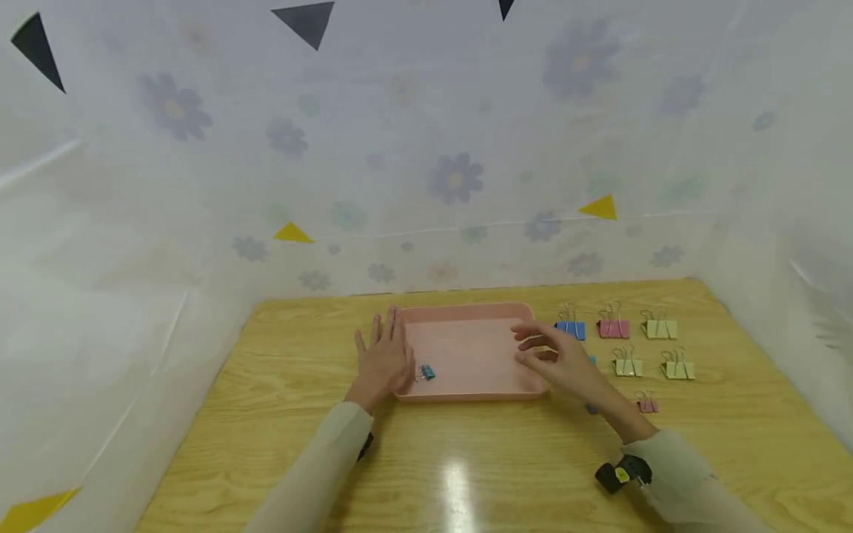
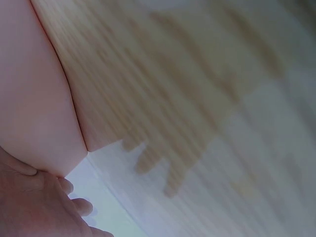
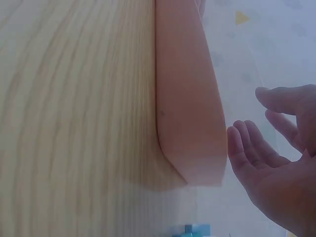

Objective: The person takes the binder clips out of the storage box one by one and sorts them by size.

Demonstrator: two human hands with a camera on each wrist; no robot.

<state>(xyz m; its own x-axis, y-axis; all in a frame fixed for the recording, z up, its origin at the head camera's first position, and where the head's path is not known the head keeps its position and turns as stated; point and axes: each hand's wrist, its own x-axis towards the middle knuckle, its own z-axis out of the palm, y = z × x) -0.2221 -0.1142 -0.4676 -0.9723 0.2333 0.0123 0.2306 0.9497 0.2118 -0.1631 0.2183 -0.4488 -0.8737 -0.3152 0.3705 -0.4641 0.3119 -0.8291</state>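
Note:
A pink tray [image 1: 469, 397] lies on the table with one small teal binder clip [image 1: 428, 372] inside, near its front left corner. My left hand [image 1: 383, 363] rests along the tray's left wall, fingers straight. Over the tray's right rim hovers my right hand [image 1: 556, 361], its fingers loosely bent, thumb apart, nothing between them. In the right wrist view that same hand [image 3: 276, 153] shows beside the tray's outer wall [image 3: 190, 108]. The left wrist view catches the left hand [image 2: 39, 207] against the tray's side [image 2: 42, 98].
Right of the tray stand a blue clip [image 1: 571, 331], a pink clip [image 1: 614, 329], several pale yellow clips [image 1: 661, 329] and a small pink clip [image 1: 647, 406]. Bits of blue clips [image 1: 591, 408] peek out around my right forearm. A flowered sheet [image 1: 426, 185] walls the table's back and sides.

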